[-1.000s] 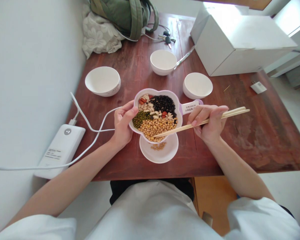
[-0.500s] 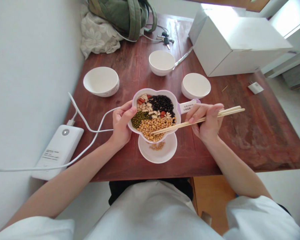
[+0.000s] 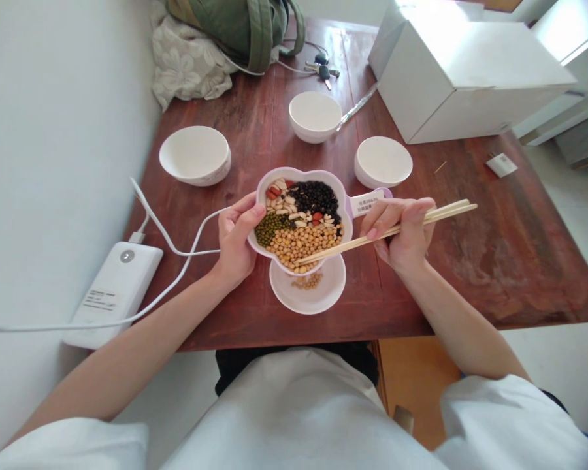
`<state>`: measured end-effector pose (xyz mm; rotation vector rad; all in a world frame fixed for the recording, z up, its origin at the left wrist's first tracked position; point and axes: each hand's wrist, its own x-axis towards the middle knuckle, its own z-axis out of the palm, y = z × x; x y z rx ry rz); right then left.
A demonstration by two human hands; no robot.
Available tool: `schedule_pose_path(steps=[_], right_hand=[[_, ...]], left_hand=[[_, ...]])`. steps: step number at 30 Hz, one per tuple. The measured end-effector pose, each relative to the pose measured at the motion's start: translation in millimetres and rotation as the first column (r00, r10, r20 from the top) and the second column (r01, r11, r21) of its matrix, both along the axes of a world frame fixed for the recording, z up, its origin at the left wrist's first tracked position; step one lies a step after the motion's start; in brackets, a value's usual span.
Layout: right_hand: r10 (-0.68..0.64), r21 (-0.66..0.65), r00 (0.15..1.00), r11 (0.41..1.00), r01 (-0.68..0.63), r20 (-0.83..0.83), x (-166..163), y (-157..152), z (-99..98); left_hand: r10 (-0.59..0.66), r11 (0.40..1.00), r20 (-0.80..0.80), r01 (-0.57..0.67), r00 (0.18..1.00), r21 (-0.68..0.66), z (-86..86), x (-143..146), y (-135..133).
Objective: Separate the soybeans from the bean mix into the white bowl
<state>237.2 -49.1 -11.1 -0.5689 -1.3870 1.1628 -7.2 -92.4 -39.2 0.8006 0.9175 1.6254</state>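
My left hand (image 3: pixel 238 241) grips the left rim of a flower-shaped bowl (image 3: pixel 349 230) with a short labelled handle, thumb over the edge. Inside it lie black beans (image 3: pixel 316 199), green mung beans (image 3: pixel 271 228), peanuts (image 3: pixel 285 205) and yellow soybeans (image 3: pixel 301 243). A pair of wooden chopsticks (image 3: pixel 353 243) is held in my right hand (image 3: pixel 404 232), close to the bowl's handle. Their tips rest among the soybeans near the front rim. Below that rim stands a small white bowl (image 3: pixel 308 303), partly covered, with some soybeans in it.
White bowls stand at the left (image 3: pixel 195 155), the back (image 3: pixel 315 116) and the right (image 3: pixel 383 162). A white power bank (image 3: pixel 120 287) with a cable lies by the wall. Farther back are a green bag (image 3: pixel 225 29), keys (image 3: pixel 325 70) and a white box (image 3: pixel 451 85).
The whole scene sits slightly higher in view, as the camera has shifted. Both hands keep their grips, and the chopstick tips stay in the soybeans near the front rim.
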Motion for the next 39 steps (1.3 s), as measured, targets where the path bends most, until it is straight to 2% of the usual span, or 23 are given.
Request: schedule_pose_path(steps=[4,9,19,23,31,39], right_hand=[[-0.025,0.01,0.999,1.0,0.026,-0.03,-2,1,-1.2],[0.029,0.028,0.999,0.999,-0.029,-0.016,-3,1,-3.0],[0.027,0.036,1.0,0.999,-0.027,-0.005,-2,4,-2.0],[0.027,0.05,0.999,0.998,-0.026,-0.024,-2,4,-3.1],[0.001,-0.017,1.0,1.0,-0.002,-0.019,-2,2,-2.4],[0.061,-0.025,0.994,0.998,-0.064,-0.088,-4,2,-2.5]], left_hand=[[-0.004,1.0,-0.008,0.004,1.0,0.001,4.8,2,0],[0.028,1.0,-0.034,-0.027,0.999,0.007,11.4,7,-2],[0.005,1.0,-0.052,-0.004,0.999,0.028,7.9,5,-1],[0.011,1.0,-0.056,-0.011,0.998,-0.012,9.8,5,-2],[0.01,1.0,-0.032,-0.011,0.999,-0.026,10.0,5,-1],[0.023,0.999,-0.061,-0.025,0.998,-0.036,9.5,4,-1]])
